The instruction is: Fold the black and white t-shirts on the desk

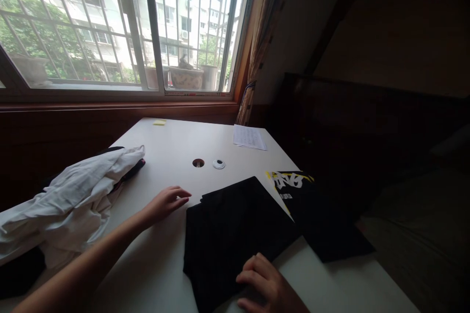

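Observation:
A black piece of folded cloth (235, 225), which looks like a garment, lies flat on the white table (176, 142) in front of me. My left hand (167, 204) hovers just off its upper left corner, fingers loosely stretched and nothing in them. Over the near right edge of the cloth is my right hand (262, 283), its fingers bent and apart; I see nothing between them. To the right lies another folded black garment (323, 220) with a white and yellow print, partly over the table's right edge.
A heap of white and dark clothes (73, 200) covers the table's left side. Toward the back are a round cable hole (199, 163), its white cover (219, 164), papers (249, 137) and a yellow note (159, 122). A barred window (183, 34) stands behind.

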Tool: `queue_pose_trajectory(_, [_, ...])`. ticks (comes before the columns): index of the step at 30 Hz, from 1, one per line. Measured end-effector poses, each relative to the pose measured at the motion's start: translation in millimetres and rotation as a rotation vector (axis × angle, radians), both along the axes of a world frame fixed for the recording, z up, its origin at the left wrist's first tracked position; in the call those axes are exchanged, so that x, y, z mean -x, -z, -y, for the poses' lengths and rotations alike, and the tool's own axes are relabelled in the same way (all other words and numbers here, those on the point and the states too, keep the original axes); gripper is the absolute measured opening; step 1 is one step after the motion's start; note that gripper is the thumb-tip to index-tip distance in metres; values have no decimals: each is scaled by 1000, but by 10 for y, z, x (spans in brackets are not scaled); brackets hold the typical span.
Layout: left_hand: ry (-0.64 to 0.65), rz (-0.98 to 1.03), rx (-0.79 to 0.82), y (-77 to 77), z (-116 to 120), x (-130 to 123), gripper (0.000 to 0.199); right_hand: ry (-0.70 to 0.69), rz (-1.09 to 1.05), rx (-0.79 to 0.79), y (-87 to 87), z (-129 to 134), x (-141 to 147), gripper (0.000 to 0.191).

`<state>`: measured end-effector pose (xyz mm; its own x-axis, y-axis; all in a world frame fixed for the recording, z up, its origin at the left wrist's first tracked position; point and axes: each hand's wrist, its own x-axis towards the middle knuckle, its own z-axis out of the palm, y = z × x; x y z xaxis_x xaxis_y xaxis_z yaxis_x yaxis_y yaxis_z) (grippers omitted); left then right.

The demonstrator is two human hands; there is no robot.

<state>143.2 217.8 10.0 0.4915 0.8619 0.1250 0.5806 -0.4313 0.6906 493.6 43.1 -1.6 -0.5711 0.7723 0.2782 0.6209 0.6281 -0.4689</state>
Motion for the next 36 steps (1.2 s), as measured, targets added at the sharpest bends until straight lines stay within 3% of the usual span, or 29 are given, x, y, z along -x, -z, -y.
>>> queue_pose_trajectory(8, [-32, -17, 107, -74, -200, -600, 43, 49, -41, -82, -61, 29, 69, 27])
queue_pose_trajectory(14, [-106, 10, 226, -95, -268, -798, 33, 88, -85, -186, -13, 60, 116, 27])
queue_pose_trajectory(23, [-91, 131, 249, -199, -189, -741, 25, 104, -181, -302, -146, 110, 128, 29])
queue_pose_trajectory(31, [-18, 102, 389, -80, -230, -543, 35, 7, -43, -244, 54, 78, 209, 30])
queue_pose_trajectory(36, [-2, 4, 372, -90, -247, -461, 42, 14, 3, -213, 123, 68, 184, 46])
